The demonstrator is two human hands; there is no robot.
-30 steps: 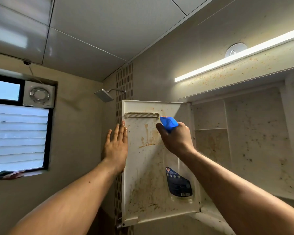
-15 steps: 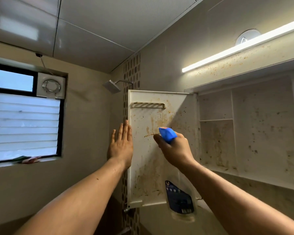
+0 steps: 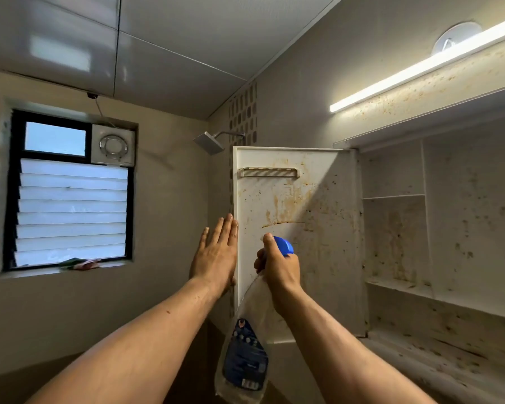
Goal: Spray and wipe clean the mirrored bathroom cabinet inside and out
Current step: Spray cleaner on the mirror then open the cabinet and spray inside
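1. Left hand (image 3: 216,252): fingers (image 3: 226,228) straight and close together, laid flat against the free edge of the open cabinet door (image 3: 303,199), holding nothing. Forearm reaches up from lower left.
2. Right hand (image 3: 280,266): fingers curled round the neck of the spray bottle (image 3: 245,351), its blue trigger head (image 3: 285,246) facing the door's inner face. The bottle body hangs down below the wrist.
3. Cabinet door, inner face: brown streaks and specks throughout, also round the small rail (image 3: 268,172). No wiped patch visible.
4. Cabinet interior (image 3: 464,228): walls and shelf (image 3: 392,196) spotted all over.
5. Mirror side: turned away, condition cannot be told.
6. Progress, as judged: early, at the spraying stage. Wiping inside and out remains, and no cloth is in either hand.
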